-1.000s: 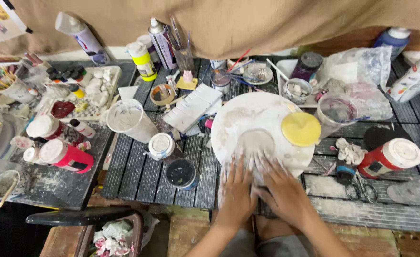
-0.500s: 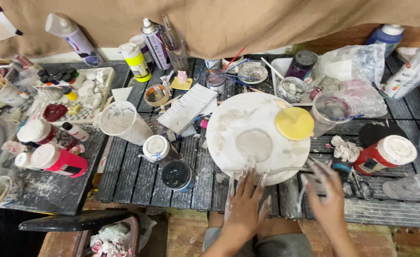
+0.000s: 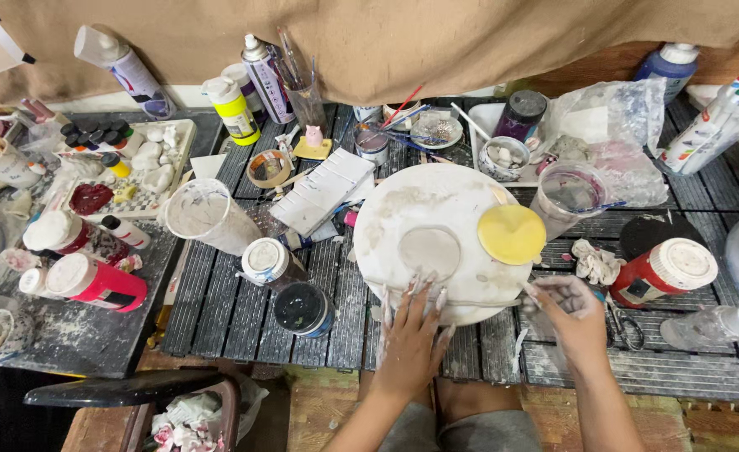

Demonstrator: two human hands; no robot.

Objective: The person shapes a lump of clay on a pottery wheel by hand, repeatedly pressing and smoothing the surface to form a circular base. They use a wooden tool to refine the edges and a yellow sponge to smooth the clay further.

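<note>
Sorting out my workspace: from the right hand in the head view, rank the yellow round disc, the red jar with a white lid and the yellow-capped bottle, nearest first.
From the right hand:
1. Yellow round disc, just up-left, on the white round board.
2. Red jar with a white lid, to the right.
3. Yellow-capped bottle, far up-left.

Dark slatted table [image 3: 236, 310] beneath tan cloth backdrop [image 3: 436, 42], wooden floor [image 3: 319, 410] below.

Your hands at the round white board

L hand [image 3: 411, 335] lies flat on white board [image 3: 436, 218] near edge; R hand [image 3: 572, 308] pinches a thin stick [image 3: 453, 301] just beside yellow disc [image 3: 512, 234].
</note>
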